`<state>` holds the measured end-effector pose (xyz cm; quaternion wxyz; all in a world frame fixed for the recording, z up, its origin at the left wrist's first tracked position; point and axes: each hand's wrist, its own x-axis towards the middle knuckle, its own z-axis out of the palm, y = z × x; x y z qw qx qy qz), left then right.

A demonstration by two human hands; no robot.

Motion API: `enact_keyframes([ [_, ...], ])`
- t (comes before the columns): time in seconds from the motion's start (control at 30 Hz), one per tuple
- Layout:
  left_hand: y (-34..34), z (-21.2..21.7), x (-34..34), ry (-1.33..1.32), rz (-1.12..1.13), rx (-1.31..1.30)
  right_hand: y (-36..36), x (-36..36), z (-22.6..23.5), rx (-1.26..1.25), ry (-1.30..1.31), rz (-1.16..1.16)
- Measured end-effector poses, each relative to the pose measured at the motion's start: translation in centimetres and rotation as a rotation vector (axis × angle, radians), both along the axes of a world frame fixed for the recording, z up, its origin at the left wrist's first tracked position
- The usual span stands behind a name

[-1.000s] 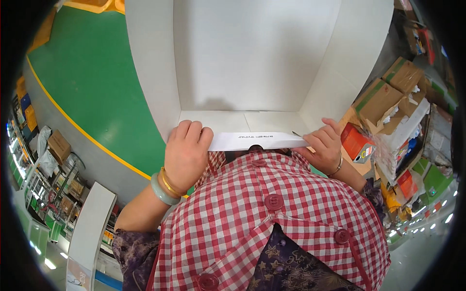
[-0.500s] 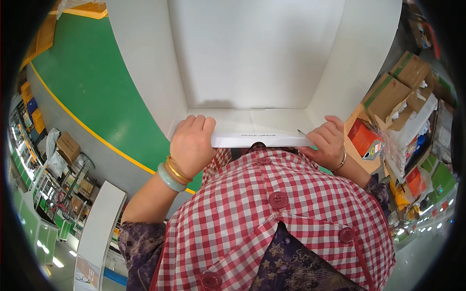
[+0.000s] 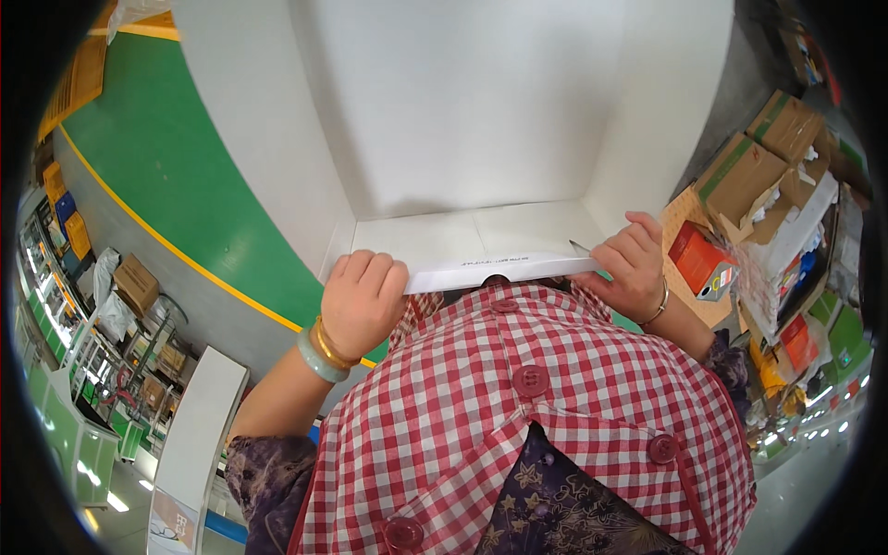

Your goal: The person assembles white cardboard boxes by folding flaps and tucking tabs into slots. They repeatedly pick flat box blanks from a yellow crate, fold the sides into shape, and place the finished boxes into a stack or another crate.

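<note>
The box (image 3: 462, 111) is held close to the checked garment (image 3: 601, 398), its near wall (image 3: 532, 269) pinched at the left end by the left hand (image 3: 364, 298) and at the right by the right hand (image 3: 631, 266). Steadying seems to be the step in hand; next, an even grip is probably needed.

Tan surface (image 3: 683, 208) at right: orange-red carton (image 3: 700, 262) rests on it. Floor, left: green area (image 3: 166, 166), grey area (image 3: 215, 307), yellow line (image 3: 205, 265) between them.

White box (image 3: 472, 111), red-white checked garment (image 3: 601, 370)
</note>
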<state>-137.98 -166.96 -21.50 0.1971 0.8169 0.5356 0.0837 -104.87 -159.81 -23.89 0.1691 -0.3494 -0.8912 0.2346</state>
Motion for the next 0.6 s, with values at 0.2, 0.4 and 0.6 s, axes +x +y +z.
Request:
enact_keyframes([
  [0.2,-0.2,1.7,-1.0,0.063,-0.03,-0.04,0.4,-0.4,0.5,0.001,0.008,0.005],
  [0.4,3.4,-2.5,0.9,-0.037,0.144,0.311,4.1,0.1,1.9,0.221,-0.042,-0.112],
  [0.6,1.6,-1.7,0.0,0.017,0.053,0.211,2.3,0.7,-0.1,0.203,-0.025,-0.064],
])
